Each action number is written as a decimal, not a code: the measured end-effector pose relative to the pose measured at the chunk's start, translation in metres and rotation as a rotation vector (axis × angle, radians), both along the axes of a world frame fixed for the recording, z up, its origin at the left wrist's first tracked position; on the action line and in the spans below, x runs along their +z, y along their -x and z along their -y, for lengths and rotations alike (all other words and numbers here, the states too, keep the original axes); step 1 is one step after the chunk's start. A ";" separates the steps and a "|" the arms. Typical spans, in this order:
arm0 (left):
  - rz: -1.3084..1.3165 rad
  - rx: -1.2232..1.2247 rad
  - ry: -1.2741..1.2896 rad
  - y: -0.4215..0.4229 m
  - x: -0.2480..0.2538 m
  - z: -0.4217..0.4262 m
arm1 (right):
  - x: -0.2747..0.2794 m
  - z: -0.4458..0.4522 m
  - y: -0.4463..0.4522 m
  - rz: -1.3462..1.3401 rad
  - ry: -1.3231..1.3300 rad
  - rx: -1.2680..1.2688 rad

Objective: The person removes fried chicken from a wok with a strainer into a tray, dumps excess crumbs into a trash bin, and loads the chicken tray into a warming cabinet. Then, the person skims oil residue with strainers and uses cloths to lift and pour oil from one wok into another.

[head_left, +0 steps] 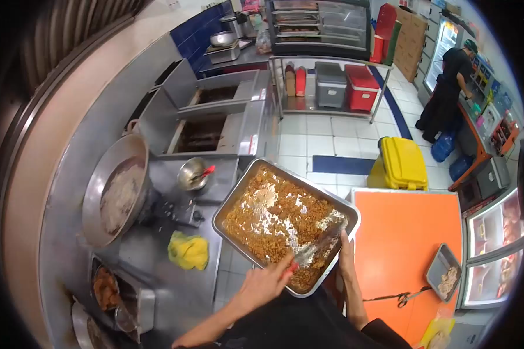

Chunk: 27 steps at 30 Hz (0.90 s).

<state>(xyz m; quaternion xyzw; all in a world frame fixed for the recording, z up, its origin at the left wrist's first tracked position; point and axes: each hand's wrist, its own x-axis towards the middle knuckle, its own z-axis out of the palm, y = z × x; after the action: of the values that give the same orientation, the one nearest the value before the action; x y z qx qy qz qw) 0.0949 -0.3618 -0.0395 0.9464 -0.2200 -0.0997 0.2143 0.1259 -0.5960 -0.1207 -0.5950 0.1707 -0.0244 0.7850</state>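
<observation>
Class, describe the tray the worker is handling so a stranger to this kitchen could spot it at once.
Find the orange tabletop at lower right, then look just left of it. There the right hand grips the edge of a rectangular metal tray, with the left hand over its near side. Unlike the smaller tray on the tabletop, it is spread widely with brown, crumbly food.

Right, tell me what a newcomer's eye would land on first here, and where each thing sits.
First, the rectangular silver metal tray of brown, crumbly food at the centre, with the left hand working a red-handled metal utensil in it and the right hand at its right edge. Next, the bright orange tabletop to its right, and the yellow plastic lidded bin just beyond that table's far edge.
</observation>
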 end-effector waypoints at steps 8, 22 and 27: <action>0.064 -0.283 0.002 -0.170 -0.008 0.072 | -0.010 0.087 -0.093 0.063 -0.024 -0.299; -0.122 -0.700 -0.003 -0.522 -0.037 0.180 | -0.044 0.161 -0.319 0.039 -0.047 -0.899; -0.113 -1.022 -0.050 -0.598 -0.037 0.236 | -0.071 0.193 -0.374 -0.014 0.077 -1.176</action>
<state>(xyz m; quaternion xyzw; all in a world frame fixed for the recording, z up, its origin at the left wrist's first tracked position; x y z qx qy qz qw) 0.6929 -0.5978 -0.0769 0.7160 -0.6401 -0.2480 0.1270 0.5000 -0.7892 -0.1913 -0.4285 0.4763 -0.4578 0.6164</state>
